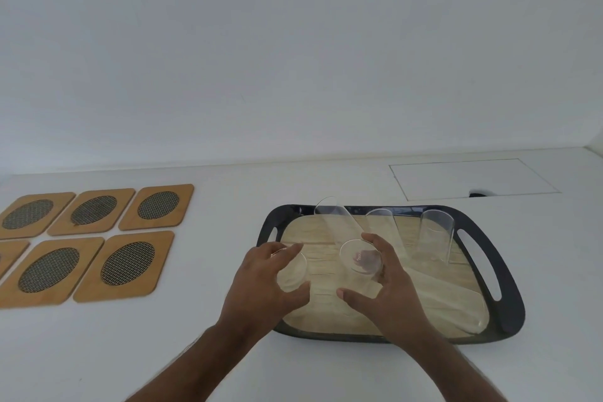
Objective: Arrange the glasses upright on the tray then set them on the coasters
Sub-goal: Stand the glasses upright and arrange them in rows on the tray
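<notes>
A black-rimmed tray [509,287] with a wood-look floor sits right of centre on the white table. My left hand [261,281] curls around a clear glass [293,271] at the tray's left side. My right hand [391,290] grips a second clear glass [336,222] near its base; this glass is tilted, mouth pointing away. Two more glasses [381,225] [435,235] stand at the tray's back. Another glass [456,307] lies on its side at the front right. Several wooden coasters [127,266] with dark mesh ovals lie in two rows on the left.
A rectangular flush panel [473,178] with a small dark cutout [478,195] is set in the table behind the tray. A white wall rises right behind the table. Bare tabletop [222,222] separates the coasters from the tray.
</notes>
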Action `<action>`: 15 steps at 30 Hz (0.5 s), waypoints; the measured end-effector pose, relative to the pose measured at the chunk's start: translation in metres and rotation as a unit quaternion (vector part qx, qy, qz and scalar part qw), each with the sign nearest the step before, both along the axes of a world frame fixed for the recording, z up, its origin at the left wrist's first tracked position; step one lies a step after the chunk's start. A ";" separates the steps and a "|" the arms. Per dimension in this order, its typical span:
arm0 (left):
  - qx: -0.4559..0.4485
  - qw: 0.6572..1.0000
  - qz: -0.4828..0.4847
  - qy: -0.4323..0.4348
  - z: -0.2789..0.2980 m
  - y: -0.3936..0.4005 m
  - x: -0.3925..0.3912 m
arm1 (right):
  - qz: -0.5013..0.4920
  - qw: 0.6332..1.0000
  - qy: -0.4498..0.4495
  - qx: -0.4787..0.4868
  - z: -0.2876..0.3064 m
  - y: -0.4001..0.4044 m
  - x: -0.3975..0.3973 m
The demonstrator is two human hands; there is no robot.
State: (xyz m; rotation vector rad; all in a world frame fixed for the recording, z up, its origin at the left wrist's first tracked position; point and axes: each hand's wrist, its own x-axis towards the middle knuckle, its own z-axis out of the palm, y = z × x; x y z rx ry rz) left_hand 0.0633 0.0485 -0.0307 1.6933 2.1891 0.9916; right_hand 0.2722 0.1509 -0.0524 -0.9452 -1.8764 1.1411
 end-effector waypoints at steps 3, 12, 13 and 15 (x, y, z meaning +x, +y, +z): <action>-0.005 1.000 -0.006 0.006 0.000 0.002 0.000 | 0.002 1.000 -0.001 -0.007 -0.002 -0.002 -0.001; -0.004 1.000 -0.007 0.002 -0.003 0.001 0.003 | 0.031 0.999 -0.018 -0.028 -0.009 -0.010 -0.007; -0.002 1.000 -0.005 0.003 -0.004 0.002 0.003 | 0.034 0.999 -0.023 -0.029 -0.009 -0.011 -0.007; -0.002 1.000 -0.002 0.005 -0.005 0.002 0.003 | 0.039 0.998 -0.036 -0.028 -0.008 -0.011 -0.007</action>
